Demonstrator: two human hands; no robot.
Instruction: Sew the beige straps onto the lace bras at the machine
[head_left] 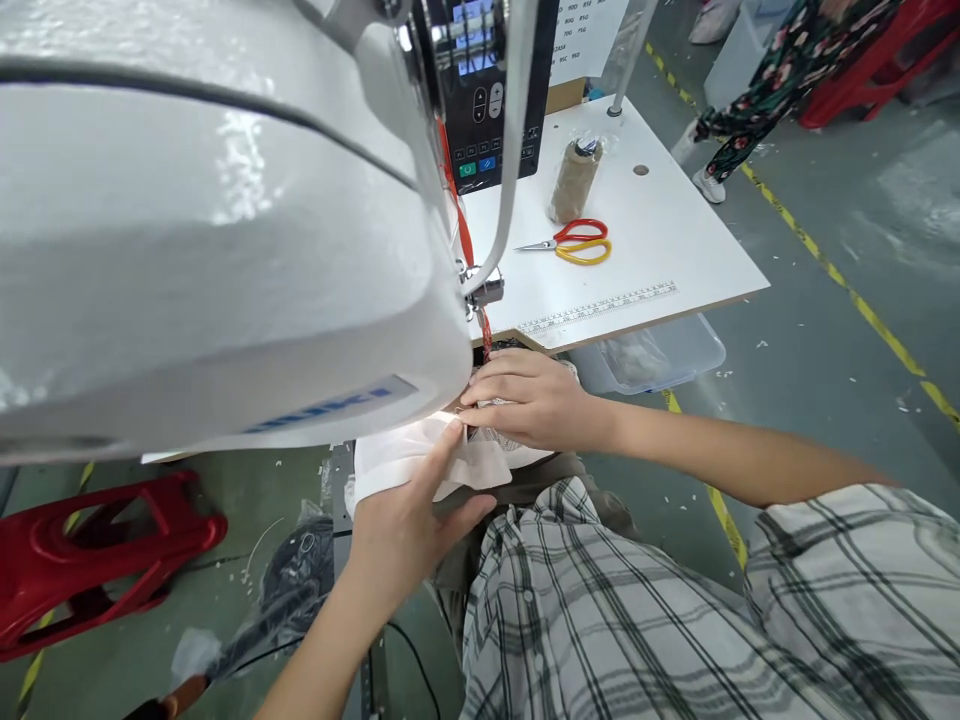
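A piece of white fabric [480, 466] lies under the head of a white sewing machine [225, 270], lit by a small lamp near the needle area. My left hand [401, 525] rests on the fabric's near left side. Its index finger is stretched towards the needle area, and the thumb stands well apart. From the right, my right hand [536, 400] lies over the fabric with its fingers stretched out and their tips by the machine head. Its thumb is hidden beneath. The machine head covers the needle and the fabric's far part.
On the white tabletop [705, 255] are red-and-yellow-handled scissors [581, 243], a thread cone [576, 182] and a ruler strip [600, 307]. A control panel [487, 110] stands behind. A clear plastic bin [660, 355] sits below the edge. Red stool [105, 560] at left; another person's legs [772, 90] upper right.
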